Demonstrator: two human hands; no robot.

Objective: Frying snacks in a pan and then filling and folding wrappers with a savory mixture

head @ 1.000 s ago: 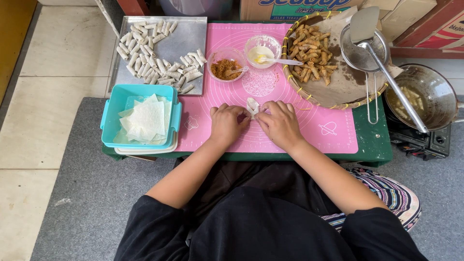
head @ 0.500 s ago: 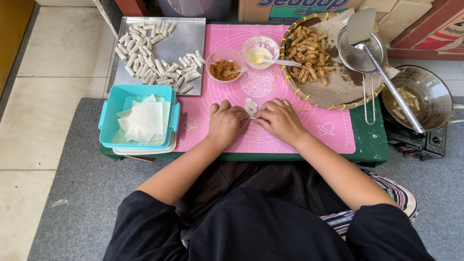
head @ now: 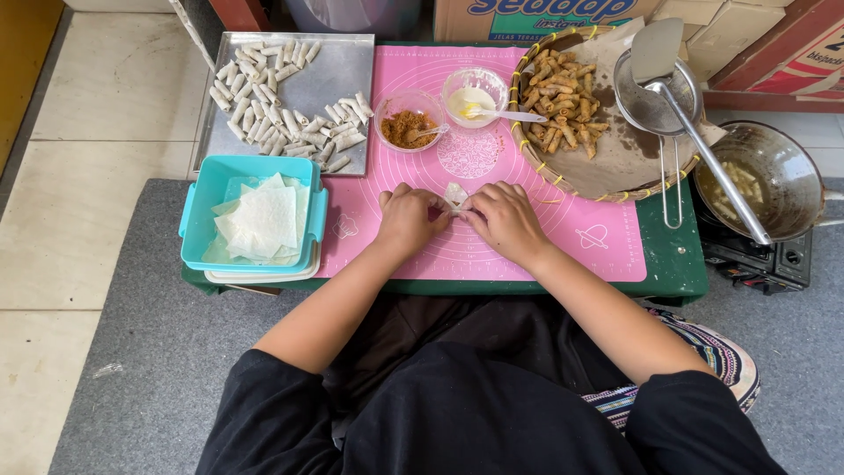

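two hands — left hand [head: 409, 220], right hand [head: 505, 220] — pinch one wrapper [head: 455, 194].

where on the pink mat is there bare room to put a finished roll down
The pink mat is bare right of the right hand, below the woven tray, and along its near edge. A small patch lies left of the left hand, beside the blue tub. The far edge is crowded by two bowls.

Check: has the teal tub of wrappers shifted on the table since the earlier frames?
No. The teal tub sits below the metal tray, beside the pink mat, as before.
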